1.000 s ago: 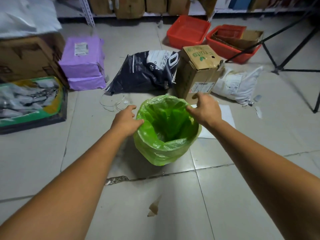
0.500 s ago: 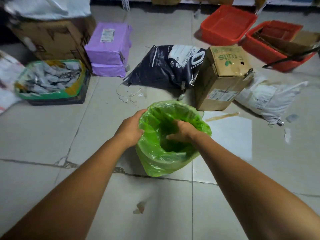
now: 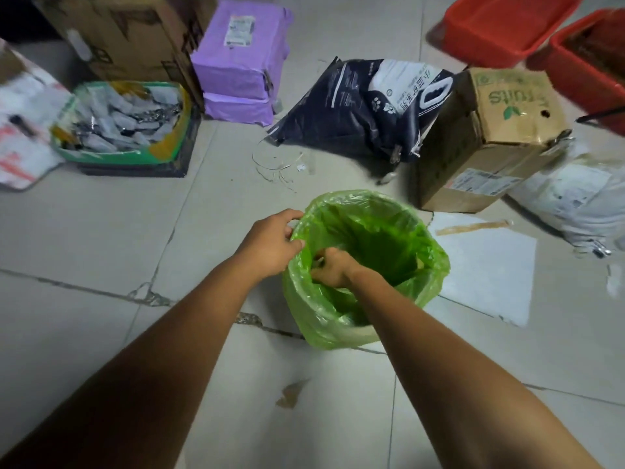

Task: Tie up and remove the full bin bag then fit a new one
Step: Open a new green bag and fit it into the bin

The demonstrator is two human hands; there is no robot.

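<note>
Floor (image 3: 101, 238): pale tiles with cracked grout lines; everything here sits on it.
Large cardboard box (image 3: 128, 32): at the floor's far left corner, partly cut off by the frame.
Black bag (image 3: 348, 113): a slumped sack printed with paw marks and white lettering, at the far middle of the floor, leaning against the fruit box.
Fruit box (image 3: 490, 137): a brown carton tipped at an angle, far right of the bin.
Red baskets (image 3: 500, 25): two, side by side at the far right corner.
Purple parcels (image 3: 240, 59): two wrapped packages, one stacked on the other, just beside the large cardboard box.
Green-rimmed tray (image 3: 111, 157): near the floor's left edge, filled with grey packets.
White sack (image 3: 575, 198): at the right edge, touching the fruit box.
White sheet (image 3: 487, 265): flat on the floor, just right of the bin.
Green bin bag (image 3: 372, 231): a thin translucent liner at the middle of the floor, mouth open, its edge folded down over the rim of a pale bin (image 3: 358, 331).
Left hand (image 3: 270, 245): at the bag's left rim, thumb and curled fingers pinching the plastic edge.
Right hand (image 3: 333, 269): inside the bag's mouth against its left inner wall, close to the left hand; fingers curled inward, tips hidden, so I cannot tell whether they hold the plastic.
Paper scrap (image 3: 289, 396): a small brown piece on the near floor, between the forearms.
</note>
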